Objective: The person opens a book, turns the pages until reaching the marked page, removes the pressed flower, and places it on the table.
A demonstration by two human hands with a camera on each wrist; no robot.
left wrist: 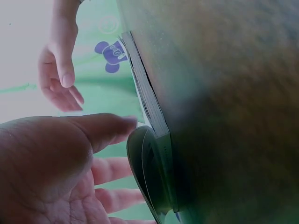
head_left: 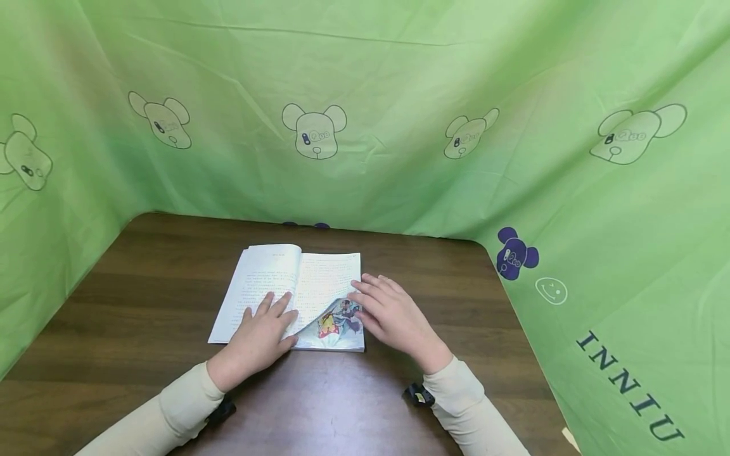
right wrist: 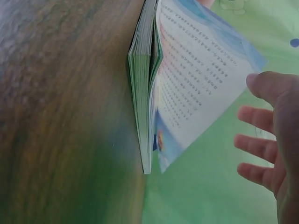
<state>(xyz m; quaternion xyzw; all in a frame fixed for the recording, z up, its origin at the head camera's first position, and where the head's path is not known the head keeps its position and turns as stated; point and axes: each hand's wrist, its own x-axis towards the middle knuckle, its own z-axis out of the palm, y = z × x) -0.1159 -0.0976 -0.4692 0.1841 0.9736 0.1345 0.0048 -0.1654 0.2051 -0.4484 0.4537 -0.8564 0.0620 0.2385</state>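
An open book (head_left: 327,272) lies on the wooden table, with printed text on both sides. My left hand (head_left: 255,342) rests on its left page and inner fold, fingers spread. A leaf (head_left: 325,282) on the right side is raised at its lower corner, baring a colourful illustration (head_left: 336,326) beneath. In the right wrist view the lifted leaf (right wrist: 201,79) stands away from the page block, and the thumb of my right hand (right wrist: 280,135) is at its edge. The other fingers are extended, apart from the paper. From the left wrist, my left hand (left wrist: 60,168) is beside the curved pages.
The brown wooden table (head_left: 142,304) reaches around the book on every side. Green cloth (head_left: 376,177) printed with bear heads hangs behind and along both sides. A dark wrist device (head_left: 419,394) shows at the right sleeve, another (head_left: 221,410) at the left.
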